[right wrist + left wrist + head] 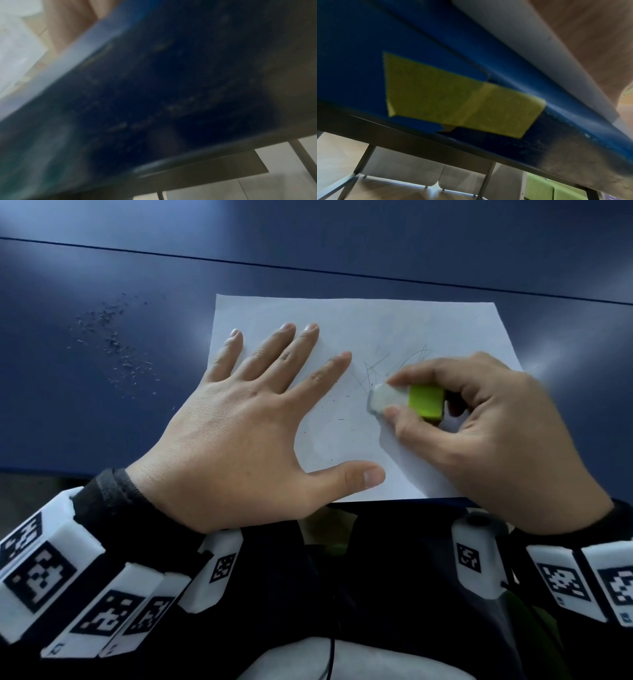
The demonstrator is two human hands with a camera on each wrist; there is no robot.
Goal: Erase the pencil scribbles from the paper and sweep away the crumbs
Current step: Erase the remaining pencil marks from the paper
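Both hands are bare. The left hand [233, 436] comes out of a black knitted cuff [109, 491], and the right hand [507, 440] out of a dark sleeve [620, 518]. Each wrist carries a ring of white blocks printed with black-and-white square codes: the left wrist band [44, 573] shows several such blocks side by side, the right wrist band [561, 580] likewise. A thin black cable [331, 655] runs down over dark clothing and a pale grey garment [342, 659] at the near edge.

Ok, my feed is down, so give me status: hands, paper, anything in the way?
Left hand flat on paper. Right hand pinches eraser at pencil scribbles. Crumbs on table, left. Nothing blocking.
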